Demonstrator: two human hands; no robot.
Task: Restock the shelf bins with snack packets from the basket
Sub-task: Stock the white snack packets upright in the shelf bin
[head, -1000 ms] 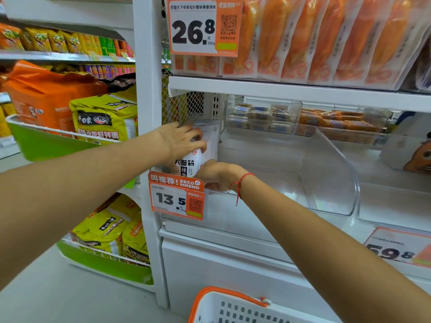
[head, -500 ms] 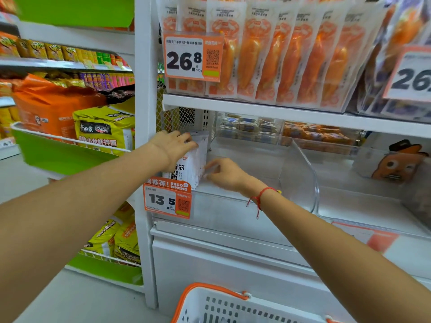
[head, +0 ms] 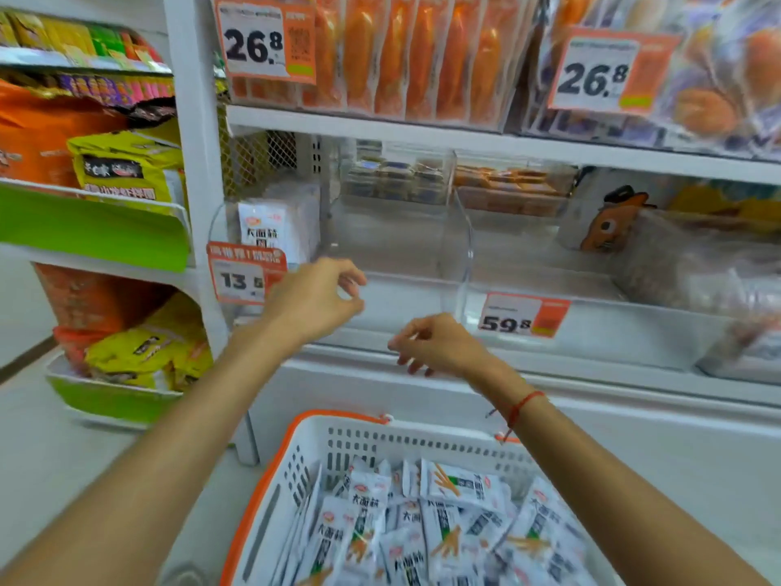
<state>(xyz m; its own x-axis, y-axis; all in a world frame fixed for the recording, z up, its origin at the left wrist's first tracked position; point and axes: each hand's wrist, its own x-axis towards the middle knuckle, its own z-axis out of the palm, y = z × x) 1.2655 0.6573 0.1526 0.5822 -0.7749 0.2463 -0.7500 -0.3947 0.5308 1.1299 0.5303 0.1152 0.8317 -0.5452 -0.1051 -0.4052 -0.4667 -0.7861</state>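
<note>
A: What sort of place is this?

B: A shop aisle. A white shelf unit (head: 422, 135) carries clear plastic bins, with orange-wrapped goods hanging above behind a 26.8 price tag (head: 266, 42). To the left, green-fronted racks (head: 93, 230) hold yellow and orange bags. The floor is pale grey.

A: And the snack packets?

B: A few white ones stand upright in the leftmost clear bin (head: 380, 243), pressed into its left end, just behind the 13.5 price tag (head: 245, 277). Many more white snack packets (head: 427, 530) lie heaped in the white basket (head: 296, 471) with the orange rim, low in view in front of the shelf.

A: The hands?

B: Both are in the air in front of the bin's front edge, above the basket. The left hand (head: 312, 300) has loosely curled fingers, thumb and forefinger close together, holding nothing. The right hand (head: 439, 346), lower and to the right, hangs with slack, drooping fingers, also holding nothing. A red string circles that wrist.

A: Room to work in?

B: The bin's whole right side is bare up to the curved clear divider (head: 460, 247). Beyond it sits the 59.8 tag (head: 524, 315).
</note>
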